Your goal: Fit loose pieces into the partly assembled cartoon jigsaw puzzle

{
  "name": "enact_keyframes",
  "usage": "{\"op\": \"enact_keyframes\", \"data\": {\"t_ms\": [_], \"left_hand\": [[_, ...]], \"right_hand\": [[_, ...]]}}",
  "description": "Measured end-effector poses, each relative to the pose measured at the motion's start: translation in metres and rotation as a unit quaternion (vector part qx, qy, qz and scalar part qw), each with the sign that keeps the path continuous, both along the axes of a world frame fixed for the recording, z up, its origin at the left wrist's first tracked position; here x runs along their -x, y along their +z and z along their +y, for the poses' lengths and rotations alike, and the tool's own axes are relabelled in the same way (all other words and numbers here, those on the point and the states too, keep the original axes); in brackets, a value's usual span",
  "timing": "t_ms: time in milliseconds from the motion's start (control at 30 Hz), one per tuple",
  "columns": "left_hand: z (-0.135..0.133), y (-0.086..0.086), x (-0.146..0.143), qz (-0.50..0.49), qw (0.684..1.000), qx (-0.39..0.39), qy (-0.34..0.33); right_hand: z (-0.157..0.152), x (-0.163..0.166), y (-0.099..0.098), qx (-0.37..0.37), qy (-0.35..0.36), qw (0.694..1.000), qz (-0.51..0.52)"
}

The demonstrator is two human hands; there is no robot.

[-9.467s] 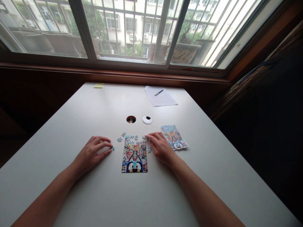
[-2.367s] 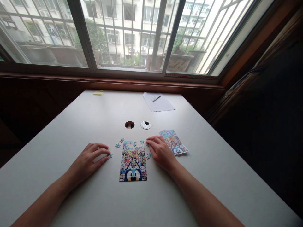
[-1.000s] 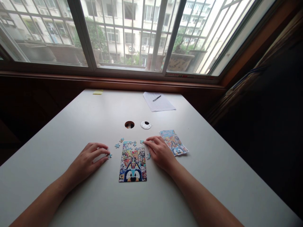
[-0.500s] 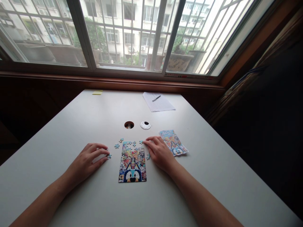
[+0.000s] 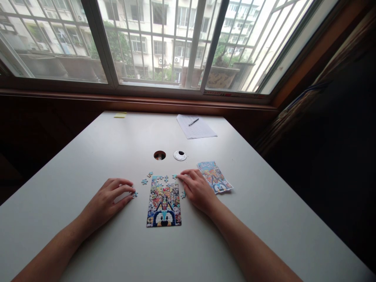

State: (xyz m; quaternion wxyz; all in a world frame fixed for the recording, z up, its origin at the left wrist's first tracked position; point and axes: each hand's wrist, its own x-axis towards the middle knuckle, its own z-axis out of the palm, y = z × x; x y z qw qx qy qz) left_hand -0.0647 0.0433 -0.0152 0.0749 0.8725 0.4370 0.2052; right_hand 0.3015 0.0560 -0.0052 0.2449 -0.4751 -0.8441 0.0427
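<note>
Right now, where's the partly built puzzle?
Head view: the puzzle lies on the white table, a little left of and below image centre, between the left hand and the right hand, with loose pieces around its far end.

And I'm reading "Bluey", pale letters right across the top of the leaflet [image 5: 215, 177], now faint lines on the paper [image 5: 201, 130], too small for me, red marks [image 5: 226, 94] along the window frame [image 5: 158, 89], illegible

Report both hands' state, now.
Left hand: fingers curled at a loose jigsaw piece; whether it grips cannot be told.
Right hand: fingertips at another jigsaw piece by the top right of the jigsaw puzzle; grip cannot be told.
</note>
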Motion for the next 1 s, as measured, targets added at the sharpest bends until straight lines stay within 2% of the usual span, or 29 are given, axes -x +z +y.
{"op": "enact_keyframes", "data": {"t_ms": [267, 1000], "left_hand": [[-0.0013, 0.0034, -0.0024, -0.011, 1.000, 0.004, 0.002], [0.0004, -0.0004, 0.0007, -0.004, 1.000, 0.003, 0.004]], "right_hand": [[0.0006, 0.0006, 0.0009, 0.000, 0.007, 1.000, 0.014], [0.0015, 0.0003, -0.0001, 0.002, 0.009, 1.000, 0.028]]}}
